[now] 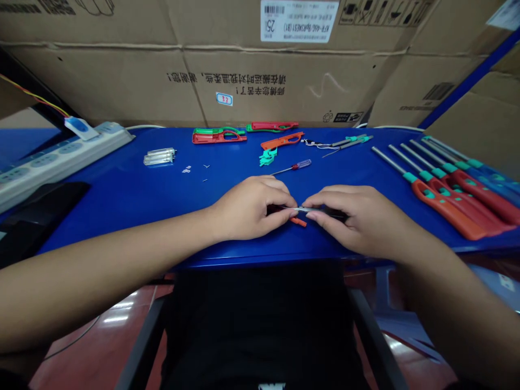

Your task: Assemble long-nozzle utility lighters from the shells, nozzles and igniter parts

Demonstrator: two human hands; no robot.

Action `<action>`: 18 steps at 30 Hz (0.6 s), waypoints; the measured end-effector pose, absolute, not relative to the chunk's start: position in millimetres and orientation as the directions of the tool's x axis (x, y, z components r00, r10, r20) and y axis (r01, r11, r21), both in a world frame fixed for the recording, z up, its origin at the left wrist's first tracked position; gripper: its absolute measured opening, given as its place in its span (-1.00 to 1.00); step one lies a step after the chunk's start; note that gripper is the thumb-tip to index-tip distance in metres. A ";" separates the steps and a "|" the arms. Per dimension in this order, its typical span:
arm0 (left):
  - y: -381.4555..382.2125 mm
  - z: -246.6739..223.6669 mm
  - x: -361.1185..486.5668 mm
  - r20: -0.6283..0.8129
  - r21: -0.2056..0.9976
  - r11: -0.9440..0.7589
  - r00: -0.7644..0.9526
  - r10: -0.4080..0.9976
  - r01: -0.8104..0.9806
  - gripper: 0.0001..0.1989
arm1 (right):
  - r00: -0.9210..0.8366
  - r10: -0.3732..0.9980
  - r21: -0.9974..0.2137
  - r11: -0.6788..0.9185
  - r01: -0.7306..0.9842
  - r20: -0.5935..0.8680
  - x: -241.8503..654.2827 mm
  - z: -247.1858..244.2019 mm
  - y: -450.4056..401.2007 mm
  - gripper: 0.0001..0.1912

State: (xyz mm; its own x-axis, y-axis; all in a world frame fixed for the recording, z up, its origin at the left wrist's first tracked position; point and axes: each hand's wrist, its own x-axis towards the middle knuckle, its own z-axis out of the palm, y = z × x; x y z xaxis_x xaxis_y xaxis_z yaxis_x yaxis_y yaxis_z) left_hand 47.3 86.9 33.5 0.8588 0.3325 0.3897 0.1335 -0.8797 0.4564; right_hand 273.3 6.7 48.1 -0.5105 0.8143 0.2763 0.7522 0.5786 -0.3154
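My left hand [264, 208] is closed in a pinch just above the table, near its front edge. A small orange plastic piece [299, 222] sticks out from under its fingertips; what else lies inside the grip is hidden. Facing it, my right hand [357, 216] pinches a thin silver-grey piece [307, 209] between thumb and fingers. The tip of this piece reaches to the left fingertips, and a dark part shows beneath the right palm. Behind the hands lies a screwdriver [301, 164] with a clear purple handle. Beyond it are a green plastic part [268, 157] and an orange lighter shell [282, 141].
Several long-necked lighters [447, 208] lie at the right. Red and green shells [219, 136], wired metal tubes [349, 142] and clear tanks [159, 156] sit farther back, with tiny bits [186, 169] nearby. A power strip [60, 154] and black object [44, 208] occupy the left; cardboard [244, 65] stands behind.
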 end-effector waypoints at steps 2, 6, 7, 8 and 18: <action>86.8 33.7 47.6 0.383 0.443 -0.887 0.867 0.320 0.133 -0.82 | -0.533 0.804 -0.300 0.594 0.747 0.265 274.1 48.4 7.4 -0.79; 87.0 33.1 47.6 0.367 0.430 -0.891 0.874 0.320 0.145 -0.80 | -0.543 0.802 -0.299 0.597 0.744 0.249 275.2 47.5 10.2 -0.73; 87.0 33.1 47.4 0.363 0.430 -0.891 0.875 0.319 0.147 -0.80 | -0.547 0.800 -0.303 0.599 0.741 0.244 275.2 47.3 10.9 -0.72; 86.9 33.1 47.2 0.361 0.428 -0.891 0.876 0.319 0.148 -0.80 | -0.552 0.799 -0.306 0.601 0.738 0.239 275.1 47.1 11.5 -0.71; 84.4 32.5 47.9 0.358 0.413 -0.896 0.876 0.322 0.160 -0.78 | -0.554 0.811 -0.374 0.581 0.723 0.190 274.3 47.6 14.3 -0.71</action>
State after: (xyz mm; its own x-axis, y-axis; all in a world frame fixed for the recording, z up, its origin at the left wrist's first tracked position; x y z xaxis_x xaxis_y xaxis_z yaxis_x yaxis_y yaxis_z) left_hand 47.9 84.4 32.5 0.8764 0.3219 0.3582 0.1604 -0.8965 0.4131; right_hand 274.3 14.3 47.6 -0.5539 0.8106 0.1901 0.7225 0.5814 -0.3741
